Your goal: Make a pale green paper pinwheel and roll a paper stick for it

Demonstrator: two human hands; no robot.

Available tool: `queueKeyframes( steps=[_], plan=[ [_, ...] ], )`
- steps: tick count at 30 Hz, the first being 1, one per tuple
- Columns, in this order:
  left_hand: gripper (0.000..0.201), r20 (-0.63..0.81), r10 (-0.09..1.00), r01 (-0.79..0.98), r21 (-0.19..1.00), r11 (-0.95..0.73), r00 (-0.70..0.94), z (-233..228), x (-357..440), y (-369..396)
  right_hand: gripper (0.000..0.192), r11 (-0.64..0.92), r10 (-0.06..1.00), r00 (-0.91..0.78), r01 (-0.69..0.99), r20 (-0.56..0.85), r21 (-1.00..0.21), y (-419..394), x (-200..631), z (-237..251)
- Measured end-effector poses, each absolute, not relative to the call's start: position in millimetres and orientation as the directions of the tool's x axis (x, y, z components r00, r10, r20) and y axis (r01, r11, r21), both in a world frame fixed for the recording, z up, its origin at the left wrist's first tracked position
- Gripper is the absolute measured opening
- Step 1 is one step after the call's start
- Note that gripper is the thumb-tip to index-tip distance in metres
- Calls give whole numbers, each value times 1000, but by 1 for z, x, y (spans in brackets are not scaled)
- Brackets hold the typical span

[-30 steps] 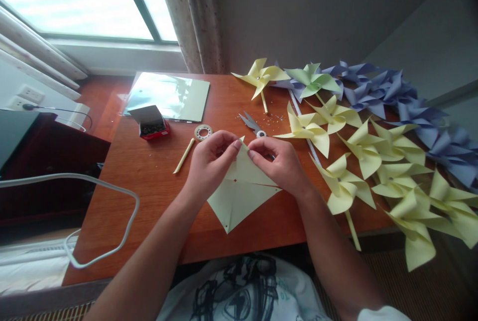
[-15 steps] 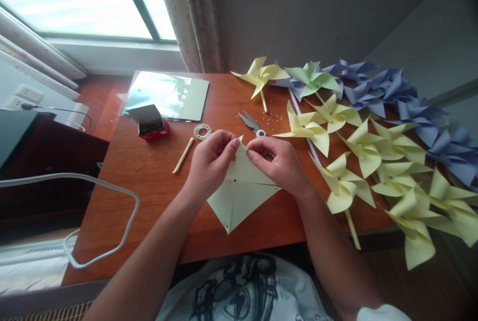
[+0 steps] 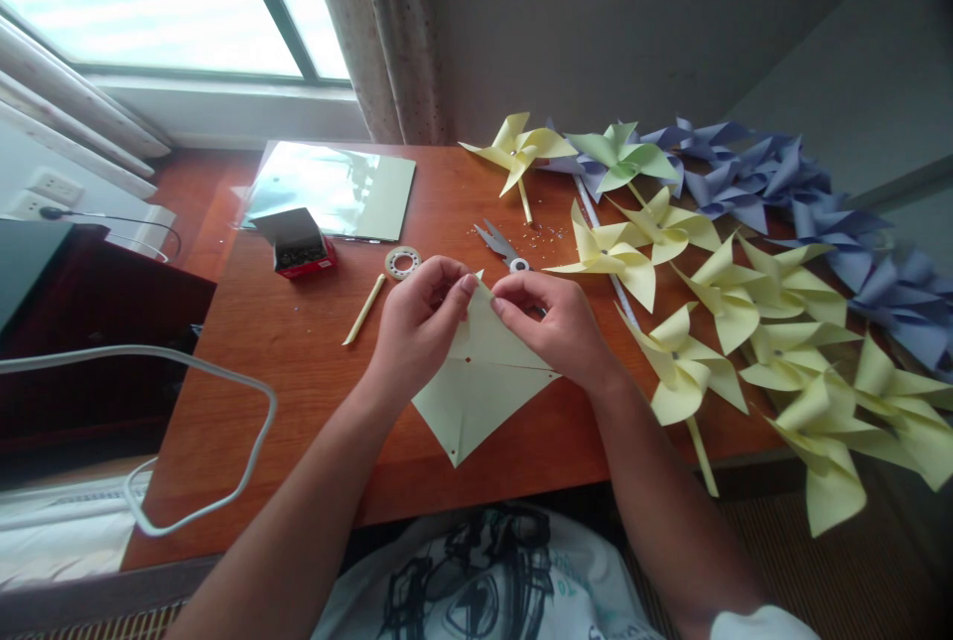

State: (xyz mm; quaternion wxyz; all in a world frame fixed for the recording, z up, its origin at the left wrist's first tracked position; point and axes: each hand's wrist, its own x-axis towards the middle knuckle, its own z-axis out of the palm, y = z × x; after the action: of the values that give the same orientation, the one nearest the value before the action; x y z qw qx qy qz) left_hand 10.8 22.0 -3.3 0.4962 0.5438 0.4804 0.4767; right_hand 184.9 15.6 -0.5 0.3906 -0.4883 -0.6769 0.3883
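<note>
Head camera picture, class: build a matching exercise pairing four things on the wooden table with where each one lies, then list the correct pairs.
Things:
1. pale yellow cut paper square
2. small red box of pins
3. grey-handled scissors
4. purple paper pinwheels

Places:
A. far right, along the wall
B. just beyond the right hand
C. pinched between both hands
D. beside the glossy sheet

Pairs: 1-C, 2-D, 3-B, 4-A

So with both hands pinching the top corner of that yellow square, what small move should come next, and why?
Probably bend the pinched corner down toward the centre of the paper square. The left hand and right hand both grip the top flap, the sheet is already cut along its diagonals with small holes near the tips, and the finished pinwheels beside it have tips gathered at the middle.
</note>
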Motion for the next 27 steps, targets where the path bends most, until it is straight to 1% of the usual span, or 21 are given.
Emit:
queueKeyframes(
  steps=[4,7,11,13,15,21,27],
  plan=[
    [20,65,997,45,997,-66,41,2,10,22,7,232,965,-197,351,170,-907,16,186,-1],
    [18,85,996,65,994,-85,-1,3,8,23,6,206,975,-150,319,165,-925,17,188,-2],
    [15,186,982,222,959,-175,-29,-2,6,22,7,178,983,-103,292,154,-940,18,190,-5],
    [13,219,976,298,932,-208,-4,-4,6,22,7,167,985,-84,313,148,-935,20,190,-6],
    [12,229,973,329,918,-222,17,-5,7,21,8,155,988,-59,346,144,-925,21,191,-7],
    [12,225,974,344,913,-220,25,-6,5,25,11,134,987,29,402,159,-906,24,195,-12],
    [12,215,975,299,935,-189,-56,-7,-2,31,14,130,976,89,499,199,-857,28,199,-16]
  ],
)
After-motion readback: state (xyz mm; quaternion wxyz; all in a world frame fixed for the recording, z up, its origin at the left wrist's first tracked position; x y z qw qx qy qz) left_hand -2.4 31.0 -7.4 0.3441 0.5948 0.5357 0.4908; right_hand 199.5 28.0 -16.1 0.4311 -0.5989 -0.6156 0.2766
